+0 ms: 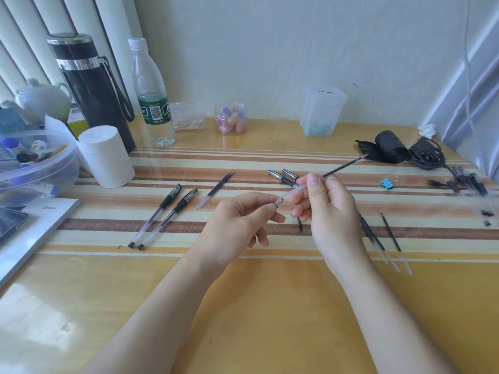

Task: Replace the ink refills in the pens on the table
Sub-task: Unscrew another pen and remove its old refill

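We see far left: black flask [94,87], water bottle [151,93], white teapot [43,99], paper roll [105,156], plastic bowl [40,163]. Far centre: two clear jars. Right: blue binder clip [387,183], black cable [426,155].

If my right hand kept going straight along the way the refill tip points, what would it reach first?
Probably the black pouch. The right hand holds the refill aimed up and right, its tip just short of the pouch in the picture. The refill is off the table, so depth is unclear; it might pass above.
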